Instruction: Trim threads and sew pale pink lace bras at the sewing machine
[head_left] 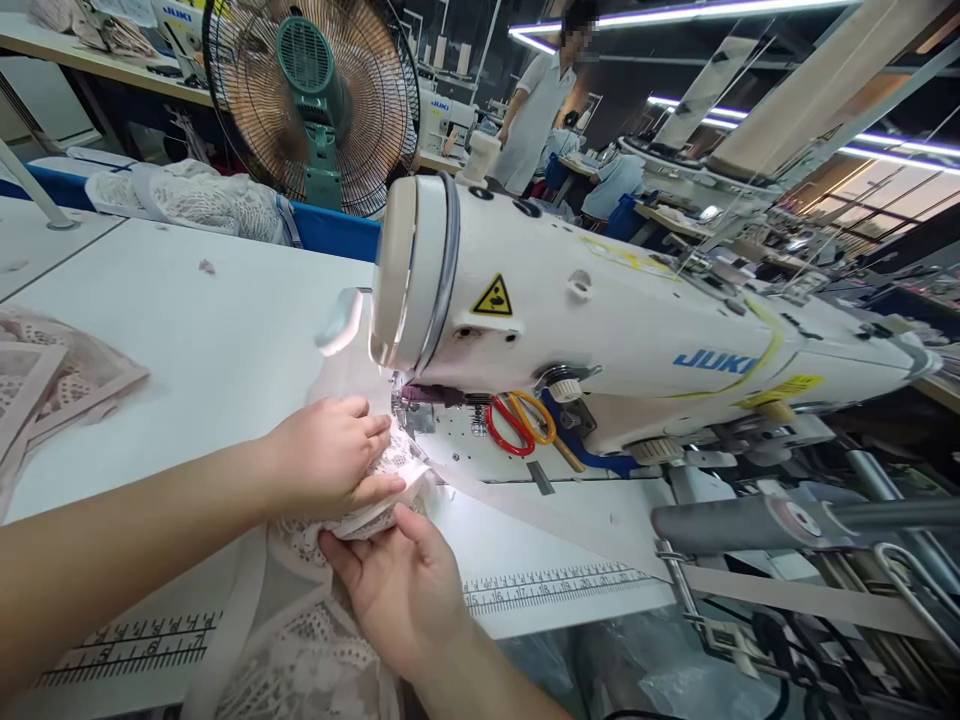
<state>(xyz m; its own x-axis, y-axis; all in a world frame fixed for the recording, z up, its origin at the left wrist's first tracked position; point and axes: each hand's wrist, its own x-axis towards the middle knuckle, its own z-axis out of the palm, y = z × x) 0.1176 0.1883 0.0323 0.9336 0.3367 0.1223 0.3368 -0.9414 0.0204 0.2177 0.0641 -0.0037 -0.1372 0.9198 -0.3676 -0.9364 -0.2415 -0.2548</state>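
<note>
Pale pink lace fabric (307, 660) runs from the front edge of the table up to the needle area of the sewing machine (555, 290). My left hand (330, 455) lies palm down over the lace beside the presser foot, fingers curled on it and thumb pressing its edge. Just below, my right hand (412, 590) is palm up, pinching a fold of the same fabric between thumb and fingers. A narrow pale strip (540, 520) stretches from the needle area to a metal guide (679, 585) at right. The needle tip is hidden.
Red-handled scissors (511, 428) and yellow-handled scissors (536, 415) lie under the machine arm. More lace pieces (67, 375) rest at left on the white table (225, 330). A large fan (311, 100) and a standing person (540, 110) are behind. A ruler scale (555, 588) marks the front edge.
</note>
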